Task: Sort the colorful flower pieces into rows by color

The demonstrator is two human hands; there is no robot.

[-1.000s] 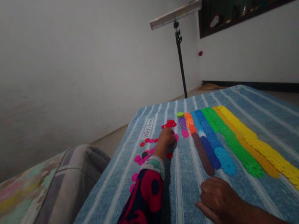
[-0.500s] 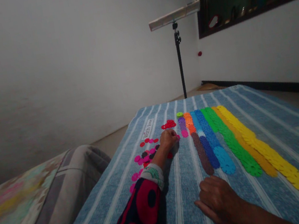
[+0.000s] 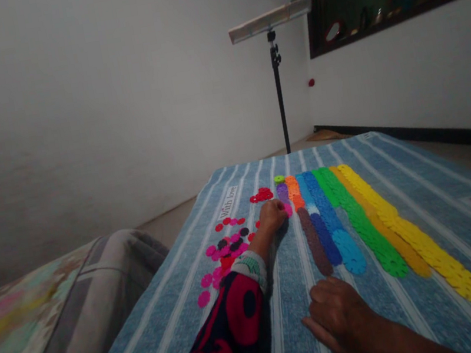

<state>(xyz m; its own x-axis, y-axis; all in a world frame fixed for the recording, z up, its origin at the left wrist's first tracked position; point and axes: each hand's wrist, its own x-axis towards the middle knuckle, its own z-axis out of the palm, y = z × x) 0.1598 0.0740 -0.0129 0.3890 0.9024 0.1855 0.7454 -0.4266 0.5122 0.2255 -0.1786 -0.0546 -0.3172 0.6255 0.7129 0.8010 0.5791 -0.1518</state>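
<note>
My left hand is closed in a pinch at a pink notched plastic disc. This disc is at the near end of a short purple row, topped by a lime-green disc. Curled on the cloth, my right hand has its thumb sticking out to the left; nothing shows in it. Just beyond its knuckles ends a brown row of overlapping discs. To the left of my left hand lie loose pink discs, dark discs and a cluster of red discs.
Rows of orange, blue, green and yellow discs run along the striped blue cloth. A black stand rises beyond the far edge. At left is a grey blanket-covered surface.
My left hand has moved slightly right, bringing its fingertips to the pink end of the purple row. My right hand stays in place. The view has shifted a little.
</note>
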